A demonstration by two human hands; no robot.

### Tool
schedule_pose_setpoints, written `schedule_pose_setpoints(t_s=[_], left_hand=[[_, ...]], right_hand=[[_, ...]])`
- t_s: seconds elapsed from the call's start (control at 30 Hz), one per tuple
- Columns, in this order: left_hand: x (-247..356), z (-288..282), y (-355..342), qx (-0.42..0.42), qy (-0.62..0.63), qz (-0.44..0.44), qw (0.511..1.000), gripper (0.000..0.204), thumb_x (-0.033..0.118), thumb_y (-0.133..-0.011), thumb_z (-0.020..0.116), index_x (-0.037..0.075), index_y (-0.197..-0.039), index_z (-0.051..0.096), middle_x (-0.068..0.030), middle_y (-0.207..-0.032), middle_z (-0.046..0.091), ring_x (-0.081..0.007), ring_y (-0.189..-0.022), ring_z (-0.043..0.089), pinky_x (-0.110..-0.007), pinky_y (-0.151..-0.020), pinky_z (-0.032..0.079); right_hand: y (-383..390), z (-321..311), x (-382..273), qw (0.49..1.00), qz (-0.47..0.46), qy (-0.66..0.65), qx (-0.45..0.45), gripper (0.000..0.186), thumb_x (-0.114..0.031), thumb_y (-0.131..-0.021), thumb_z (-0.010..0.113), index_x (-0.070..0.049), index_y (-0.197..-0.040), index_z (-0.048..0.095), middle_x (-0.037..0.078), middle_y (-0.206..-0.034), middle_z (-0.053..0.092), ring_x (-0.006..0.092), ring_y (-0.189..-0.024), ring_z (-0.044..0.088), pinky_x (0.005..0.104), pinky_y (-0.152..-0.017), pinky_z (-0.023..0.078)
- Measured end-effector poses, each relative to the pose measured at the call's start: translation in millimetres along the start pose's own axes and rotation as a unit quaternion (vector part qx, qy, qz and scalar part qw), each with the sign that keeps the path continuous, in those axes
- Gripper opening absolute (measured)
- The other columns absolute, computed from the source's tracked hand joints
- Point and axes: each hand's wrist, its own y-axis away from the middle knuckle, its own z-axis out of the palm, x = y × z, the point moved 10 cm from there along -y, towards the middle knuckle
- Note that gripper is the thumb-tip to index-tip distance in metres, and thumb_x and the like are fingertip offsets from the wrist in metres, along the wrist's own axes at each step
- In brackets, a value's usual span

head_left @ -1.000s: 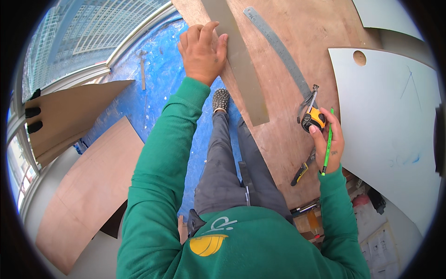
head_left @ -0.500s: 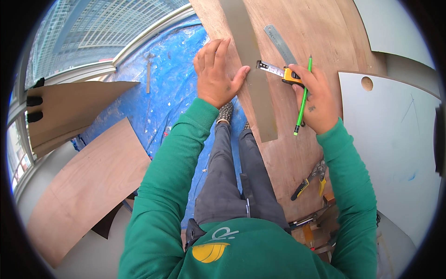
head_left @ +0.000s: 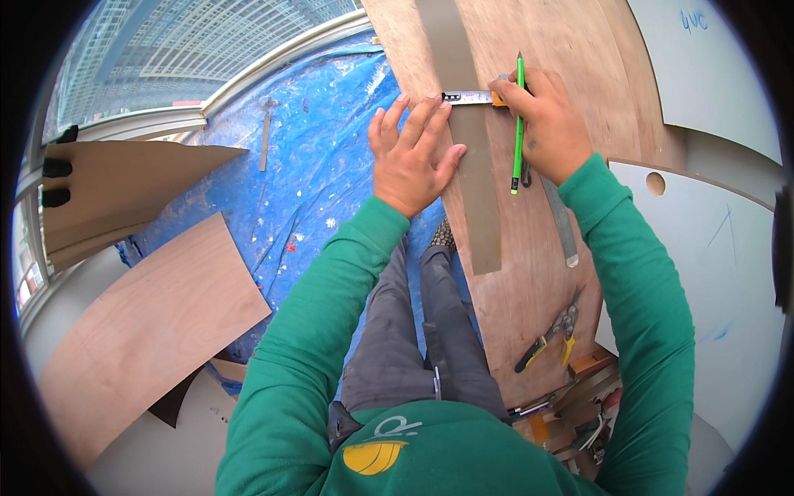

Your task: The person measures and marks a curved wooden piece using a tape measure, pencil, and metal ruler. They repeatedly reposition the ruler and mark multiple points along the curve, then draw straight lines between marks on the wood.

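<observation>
A long grey-brown strip point(head_left: 478, 190) lies along a plywood sheet point(head_left: 529, 289) in front of me. My left hand point(head_left: 409, 161) rests with fingers spread at the strip's left edge, fingertips beside the hook of a tape measure's blade point(head_left: 471, 97). The short length of blade spans the strip crosswise. On the right, my right hand point(head_left: 552, 124) grips the yellow tape measure point(head_left: 498, 98), its case mostly hidden by the fingers. A green pencil point(head_left: 519, 153) is also held in that hand, point away from me. A metal ruler point(head_left: 562, 227) lies partly under my right wrist.
Yellow-and-black snips point(head_left: 550, 339) lie on the near part of the plywood, above a heap of tools point(head_left: 579, 413). White panels point(head_left: 686, 223) stand to the right. Blue sheeting point(head_left: 322, 165) covers the floor at left, beside a loose plywood piece point(head_left: 165, 331) and a window.
My right hand has moved left and away from me, bringing the tape across the strip. My left hand has shifted right and its fingers now reach the tape's hook. The ruler shows nearer to me.
</observation>
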Motion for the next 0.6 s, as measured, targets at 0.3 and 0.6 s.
schedule_pose_setpoints(t_s=[0.3, 0.6], left_hand=[[0, 2, -4, -0.026, 0.014, 0.017, 0.999, 0.067, 0.035, -0.088, 0.084, 0.017, -0.149, 0.064, -0.0011, -0.162, 0.056, -0.0339, -0.156, 0.038, -0.059, -0.131, 0.017], [3, 3, -9, -0.044, 0.013, 0.026, 0.999, 0.067, 0.035, -0.090, 0.082, 0.017, -0.151, 0.062, -0.0024, -0.163, 0.055, -0.0342, -0.159, 0.037, -0.060, -0.131, 0.016]], right_hand=[[-1, 0, 8, 0.999, 0.025, -0.001, -0.024, 0.051, 0.005, -0.082, 0.073, -0.015, -0.129, 0.072, 0.012, -0.122, 0.065, 0.0358, -0.124, 0.060, 0.0441, -0.099, 0.056], [2, -10, 10, 0.998, 0.039, -0.042, -0.007, 0.051, 0.008, -0.083, 0.072, -0.011, -0.130, 0.070, 0.011, -0.123, 0.066, 0.0351, -0.122, 0.060, 0.0448, -0.099, 0.055]])
